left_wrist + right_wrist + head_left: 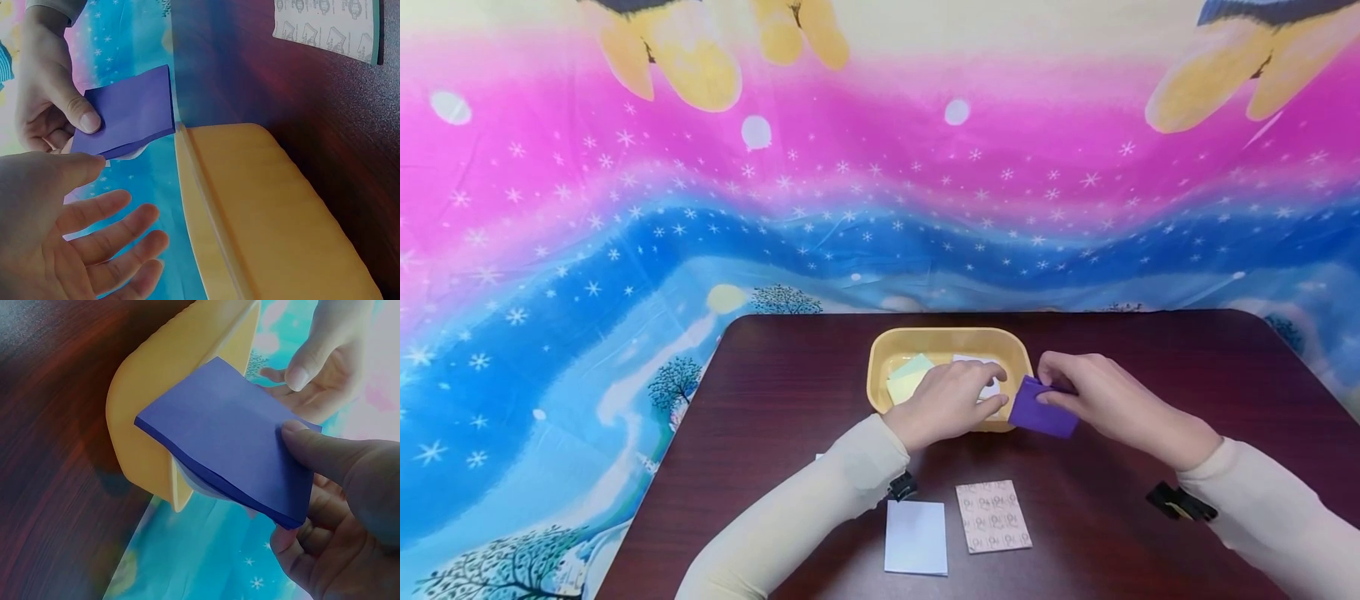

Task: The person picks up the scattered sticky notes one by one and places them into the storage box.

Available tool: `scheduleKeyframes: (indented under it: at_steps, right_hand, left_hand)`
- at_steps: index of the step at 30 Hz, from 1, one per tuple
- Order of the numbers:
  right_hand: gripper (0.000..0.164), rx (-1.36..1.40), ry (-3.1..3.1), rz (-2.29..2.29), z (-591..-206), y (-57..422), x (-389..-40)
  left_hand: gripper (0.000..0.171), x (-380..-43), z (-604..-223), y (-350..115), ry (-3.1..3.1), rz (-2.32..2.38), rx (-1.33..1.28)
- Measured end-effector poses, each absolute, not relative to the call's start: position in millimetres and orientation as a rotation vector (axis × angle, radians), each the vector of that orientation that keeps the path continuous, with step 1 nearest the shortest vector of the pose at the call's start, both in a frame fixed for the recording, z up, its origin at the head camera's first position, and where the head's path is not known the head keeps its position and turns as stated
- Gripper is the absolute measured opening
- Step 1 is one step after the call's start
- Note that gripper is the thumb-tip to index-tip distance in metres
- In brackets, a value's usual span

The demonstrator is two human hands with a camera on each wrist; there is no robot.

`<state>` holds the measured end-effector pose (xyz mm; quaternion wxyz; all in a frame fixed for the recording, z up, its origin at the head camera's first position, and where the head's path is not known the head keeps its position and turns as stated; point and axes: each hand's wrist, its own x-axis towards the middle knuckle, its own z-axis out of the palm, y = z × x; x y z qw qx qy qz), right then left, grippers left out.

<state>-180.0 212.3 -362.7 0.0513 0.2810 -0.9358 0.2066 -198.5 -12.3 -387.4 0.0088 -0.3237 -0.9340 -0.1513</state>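
My right hand (1108, 400) pinches a purple sticky-note pad (1043, 415) between thumb and fingers, at the right end of a yellow plastic bin (874, 379). In the right wrist view the purple pad (219, 434) looks like a thick square stack, with something whitish partly showing beneath it. My left hand (947, 398) hovers over the bin with fingers spread and relaxed, holding nothing. Its thumb (84, 169) comes close to the pad's edge; whether they touch I cannot tell. Inside the bin lie pale green and yellow notes (910, 379) and white paper (988, 385), partly hidden by the left hand.
Nearer me on the dark wooden table (760, 400) lie a pale white-blue pad (916, 537) and a pink patterned pad (994, 517). A white corner (820, 456) peeks out beside the left sleeve. A colourful printed cloth (880, 183) hangs behind the table.
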Motion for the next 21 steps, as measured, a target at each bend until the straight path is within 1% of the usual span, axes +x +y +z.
scheduleKeyframes:
  at_steps: [10, 21]
  right_hand:
    - [0.03, 0.874, -2.838, 0.639, -362, 206, -189]
    - [0.026, 0.879, -2.858, 0.673, -361, 200, -196]
  left_hand:
    - [0.036, -201, -386, -14, -2.954, -0.498, -0.971]
    - [0.037, -206, -385, -17, -2.974, -0.524, -0.938]
